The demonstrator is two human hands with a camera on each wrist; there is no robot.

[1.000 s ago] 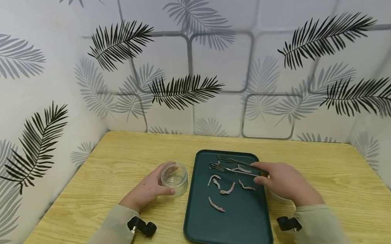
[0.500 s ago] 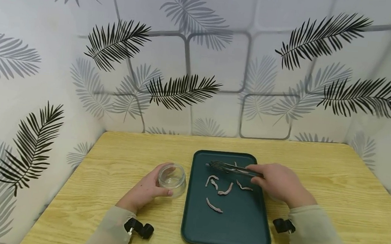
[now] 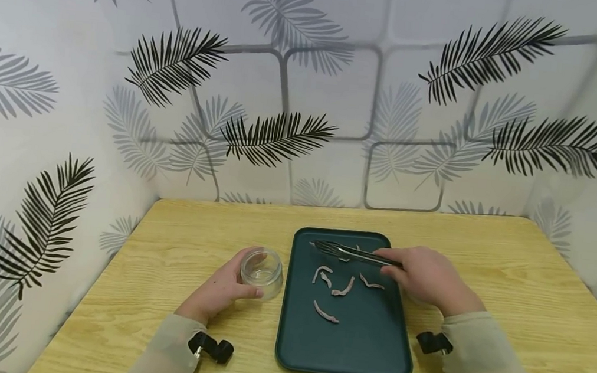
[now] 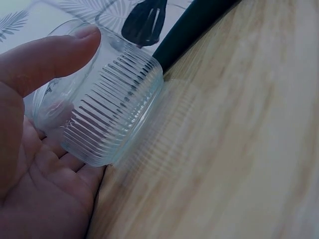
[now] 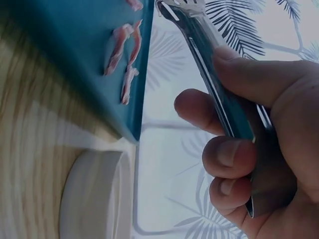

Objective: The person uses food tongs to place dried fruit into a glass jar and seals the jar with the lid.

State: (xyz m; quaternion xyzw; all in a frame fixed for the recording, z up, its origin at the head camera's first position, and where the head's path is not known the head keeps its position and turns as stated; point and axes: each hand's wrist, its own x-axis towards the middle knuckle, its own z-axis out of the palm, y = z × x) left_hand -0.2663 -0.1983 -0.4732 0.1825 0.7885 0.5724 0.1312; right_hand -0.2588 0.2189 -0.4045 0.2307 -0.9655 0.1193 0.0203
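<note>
My left hand (image 3: pixel 223 283) holds a clear glass jar (image 3: pixel 261 275) on the table, left of the tray; in the left wrist view the jar (image 4: pixel 112 104) shows ribbed sides, with the thumb across it. My right hand (image 3: pixel 426 277) grips metal tongs (image 3: pixel 359 254) by the handle end, fingers wrapped round both arms. The tong arms are squeezed close together, their slotted heads over the back of a dark green tray (image 3: pixel 343 350). A pale strip end pokes out at the tong tip. Several thin, pinkish, meat-like strips (image 3: pixel 326 313) lie scattered on the tray.
A white round container (image 5: pixel 94 194) stands on the table right of the tray, mostly hidden under my right hand in the head view. Leaf-patterned walls (image 3: pixel 326 171) rise behind and beside the wooden table (image 3: pixel 210 226).
The tong arms, spread apart over the strips a second ago, have come together near the tray's back left. My left hand keeps its hold on the jar.
</note>
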